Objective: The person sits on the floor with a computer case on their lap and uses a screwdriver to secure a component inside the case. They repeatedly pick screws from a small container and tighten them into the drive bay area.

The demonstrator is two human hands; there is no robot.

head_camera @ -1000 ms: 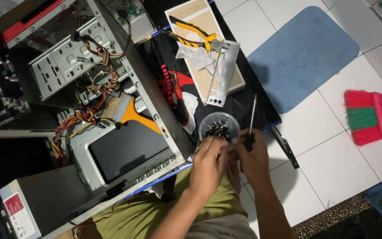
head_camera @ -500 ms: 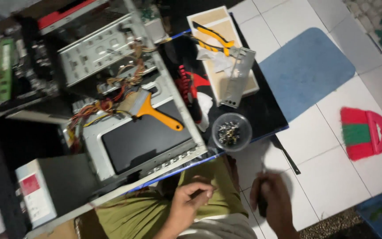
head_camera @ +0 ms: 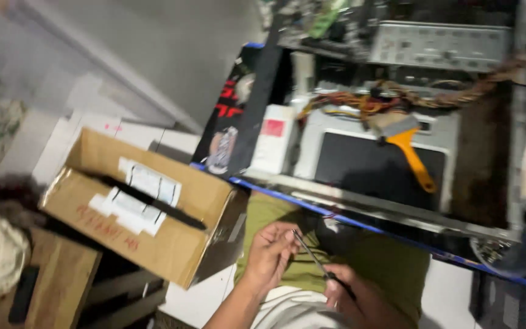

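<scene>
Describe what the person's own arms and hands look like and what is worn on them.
Both the left hand and the right hand are bare: no gloves, and no rings or watch can be made out in the blurred head view. The forearms are uncovered, with no sleeves reaching them. Beneath them show olive-green trousers and a pale shirt hem.

One screwdriver [head_camera: 312, 256], one cardboard box [head_camera: 147, 207]

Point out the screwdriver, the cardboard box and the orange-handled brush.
screwdriver [head_camera: 310, 254], head view, mid shaft.
cardboard box [head_camera: 181, 240], head view, top flap.
orange-handled brush [head_camera: 417, 159], head view, handle.
</scene>
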